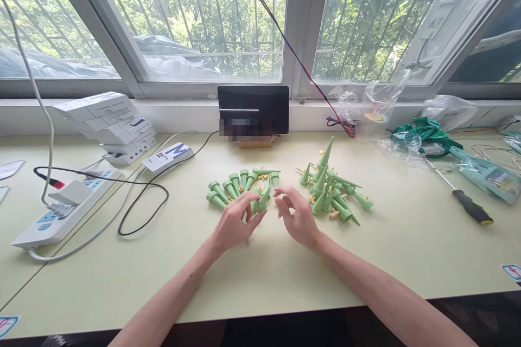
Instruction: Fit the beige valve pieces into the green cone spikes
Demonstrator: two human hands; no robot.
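My left hand [234, 222] has its fingers curved around the near side of a green plastic watering spike [264, 198], which stands point-up and is partly hidden by the fingers. To the right of it, my right hand [299, 219] hovers with loosely bent fingers spread apart, and no object shows in it. Beyond my left hand, several green spikes [220, 191] lie fanned out side by side, caps toward the back left. A jumbled pile of green spikes [323, 187] with small yellow valves [334, 214] sits just past my right hand.
A dark-screened device [253, 110] stands at the back by the window. On the left are stacked white boxes [118, 127], a flat white box [169, 157], a power strip [69, 209] and loose cables. At right lie a screwdriver [472, 206] and a green plastic package [486, 173].
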